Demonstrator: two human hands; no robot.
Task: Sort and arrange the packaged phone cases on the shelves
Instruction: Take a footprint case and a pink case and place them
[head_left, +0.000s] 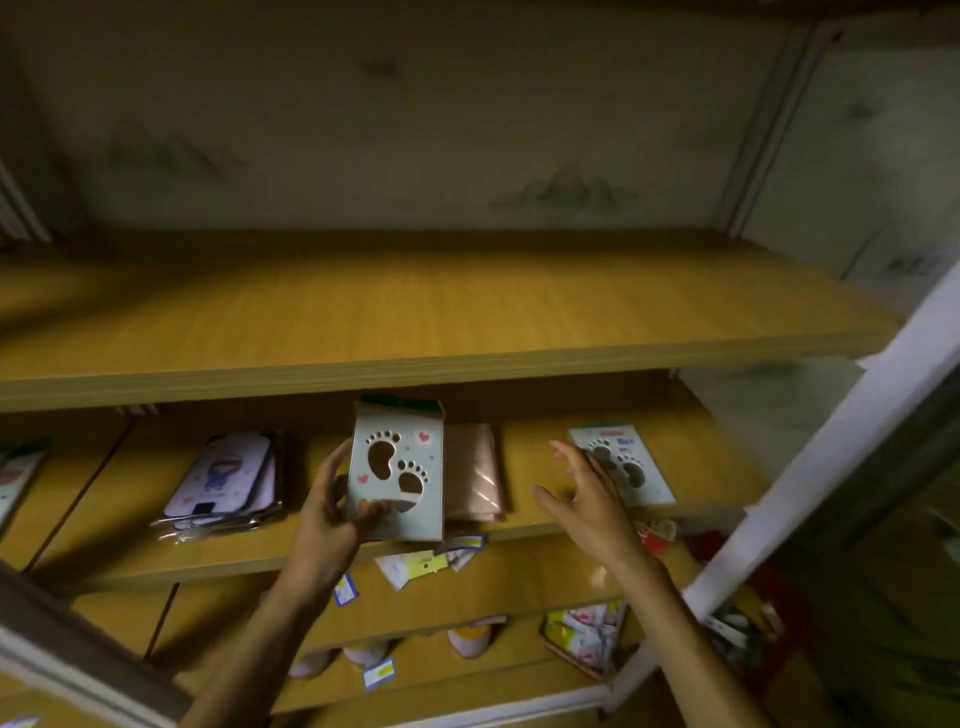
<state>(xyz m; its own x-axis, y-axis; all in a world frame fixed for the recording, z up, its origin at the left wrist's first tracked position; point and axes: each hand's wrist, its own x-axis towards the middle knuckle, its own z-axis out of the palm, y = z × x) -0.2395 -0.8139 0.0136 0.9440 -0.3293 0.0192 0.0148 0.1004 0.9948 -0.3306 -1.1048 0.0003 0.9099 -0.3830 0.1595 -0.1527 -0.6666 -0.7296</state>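
Head view: our left hand grips the footprint-print case upright before the middle shelf, probably to match its twin at three o'clock, where our right hand reaches, fingers spread and empty.

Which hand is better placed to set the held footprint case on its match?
Left. The left hand already grips the footprint case; the right hand is open and empty beside the matching case.
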